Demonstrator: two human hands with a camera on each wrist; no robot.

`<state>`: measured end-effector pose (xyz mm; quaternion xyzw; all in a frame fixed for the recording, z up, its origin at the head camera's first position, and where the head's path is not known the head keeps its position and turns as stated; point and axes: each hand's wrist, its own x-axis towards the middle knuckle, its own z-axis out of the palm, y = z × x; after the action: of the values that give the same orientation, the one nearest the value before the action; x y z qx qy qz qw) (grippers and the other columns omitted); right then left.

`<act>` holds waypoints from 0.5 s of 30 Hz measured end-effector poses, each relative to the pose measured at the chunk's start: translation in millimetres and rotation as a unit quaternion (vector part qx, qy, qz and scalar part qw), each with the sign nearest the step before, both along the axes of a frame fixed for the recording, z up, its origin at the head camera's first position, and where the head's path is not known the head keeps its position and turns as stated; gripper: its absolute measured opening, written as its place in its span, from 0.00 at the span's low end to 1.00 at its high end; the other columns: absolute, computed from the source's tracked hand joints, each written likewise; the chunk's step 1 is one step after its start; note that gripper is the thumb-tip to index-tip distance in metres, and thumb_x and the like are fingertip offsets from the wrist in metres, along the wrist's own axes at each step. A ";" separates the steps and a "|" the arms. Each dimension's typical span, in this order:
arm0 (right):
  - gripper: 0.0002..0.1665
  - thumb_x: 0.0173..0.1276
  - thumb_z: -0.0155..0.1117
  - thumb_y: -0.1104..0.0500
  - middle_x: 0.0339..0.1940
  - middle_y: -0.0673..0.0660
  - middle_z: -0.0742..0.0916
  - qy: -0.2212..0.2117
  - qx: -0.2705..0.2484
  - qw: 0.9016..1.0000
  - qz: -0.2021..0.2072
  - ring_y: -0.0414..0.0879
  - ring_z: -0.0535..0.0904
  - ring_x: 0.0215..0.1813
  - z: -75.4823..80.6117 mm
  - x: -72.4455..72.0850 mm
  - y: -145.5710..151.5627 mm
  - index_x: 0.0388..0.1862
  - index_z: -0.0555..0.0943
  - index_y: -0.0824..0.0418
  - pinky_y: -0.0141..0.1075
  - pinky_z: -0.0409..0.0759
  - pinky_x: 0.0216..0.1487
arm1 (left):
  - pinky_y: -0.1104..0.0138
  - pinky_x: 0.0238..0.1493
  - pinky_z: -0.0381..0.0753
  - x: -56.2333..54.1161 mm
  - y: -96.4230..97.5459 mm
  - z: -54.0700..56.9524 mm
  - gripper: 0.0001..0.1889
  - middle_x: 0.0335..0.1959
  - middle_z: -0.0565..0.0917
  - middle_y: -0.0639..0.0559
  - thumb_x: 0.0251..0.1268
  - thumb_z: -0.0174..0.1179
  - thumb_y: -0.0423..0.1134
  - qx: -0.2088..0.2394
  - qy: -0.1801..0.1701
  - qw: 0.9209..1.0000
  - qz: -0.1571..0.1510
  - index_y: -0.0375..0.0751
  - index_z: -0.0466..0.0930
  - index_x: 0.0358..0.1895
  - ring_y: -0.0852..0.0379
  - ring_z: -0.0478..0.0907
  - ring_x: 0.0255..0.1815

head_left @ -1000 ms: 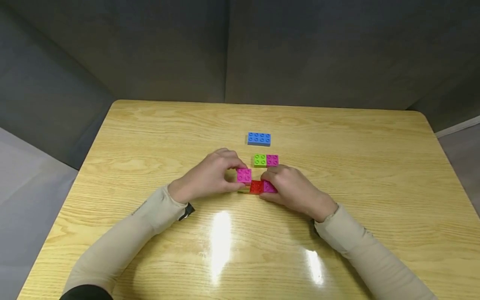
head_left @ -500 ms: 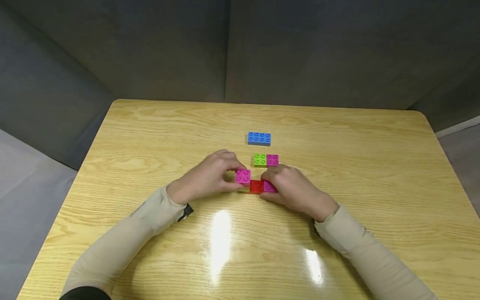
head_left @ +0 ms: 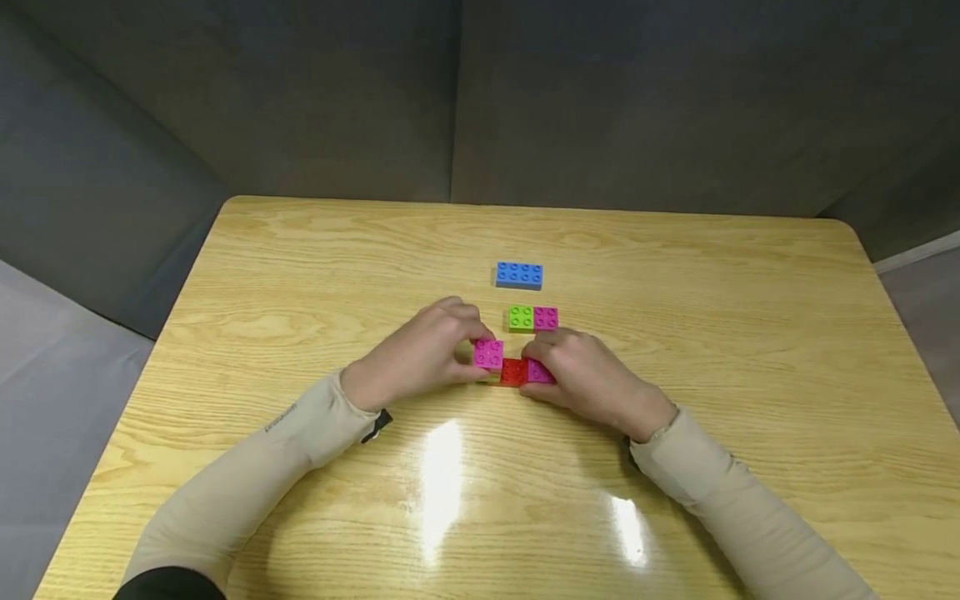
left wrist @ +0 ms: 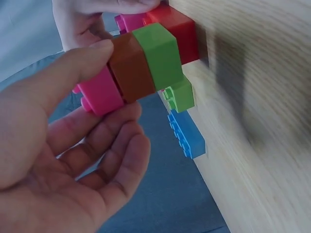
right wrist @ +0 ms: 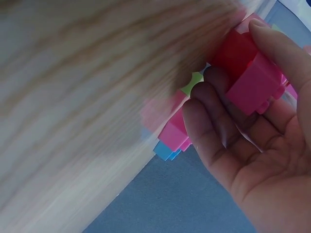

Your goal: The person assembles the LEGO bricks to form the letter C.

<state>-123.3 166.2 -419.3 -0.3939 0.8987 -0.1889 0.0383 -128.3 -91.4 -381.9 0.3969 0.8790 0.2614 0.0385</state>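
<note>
In my left hand (head_left: pixel 423 350) I pinch a small stack of toy building bricks: a pink brick (left wrist: pixel 102 92) on top, a brown brick (left wrist: pixel 130 68) in the middle and a green brick (left wrist: pixel 158 56) at the bottom. This stack is just left of a red brick (head_left: pixel 513 372) on the table; whether they touch, I cannot tell. My right hand (head_left: pixel 588 379) grips a magenta brick (right wrist: pixel 257 85) attached on top of the red brick's right part, thumb on one side and fingers on the other.
Behind the hands, a lime green brick (head_left: pixel 521 317) and a magenta brick (head_left: pixel 546 317) sit side by side. Farther back lies a long blue brick (head_left: pixel 519 275). The wooden table (head_left: pixel 337 250) ends at grey partitions (head_left: pixel 337 100).
My left hand and its stack have shifted only slightly beside the red brick. The right hand keeps its grip in the same place.
</note>
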 end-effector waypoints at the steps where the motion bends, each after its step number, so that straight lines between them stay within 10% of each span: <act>1: 0.18 0.67 0.84 0.57 0.41 0.59 0.90 0.000 -0.002 1.000 0.001 0.53 0.87 0.42 0.2 -0.1 0.2 0.44 0.87 0.68 0.50 0.89 0.48 | 0.62 0.52 0.81 0.1 0.7 0.9 0.15 0.40 0.88 0.49 0.63 0.82 0.37 -0.001 -0.001 1.000 0.003 0.32 0.92 0.49 0.48 0.82 0.45; 15: 0.17 0.68 0.84 0.57 0.40 0.58 0.89 -0.013 -0.005 1.000 0.000 0.51 0.85 0.40 1.5 -0.3 0.0 0.43 0.87 0.68 0.48 0.88 0.47 | 0.63 0.44 0.78 -1.3 4.0 4.8 0.20 0.36 0.86 0.49 0.61 0.83 0.40 -0.035 -0.016 0.999 0.015 0.32 0.92 0.52 0.54 0.74 0.38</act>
<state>-123.6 166.3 -417.7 -0.3918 0.8972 -0.1980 0.0478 -129.6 -87.4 -377.1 0.3774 0.8930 0.2371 0.0627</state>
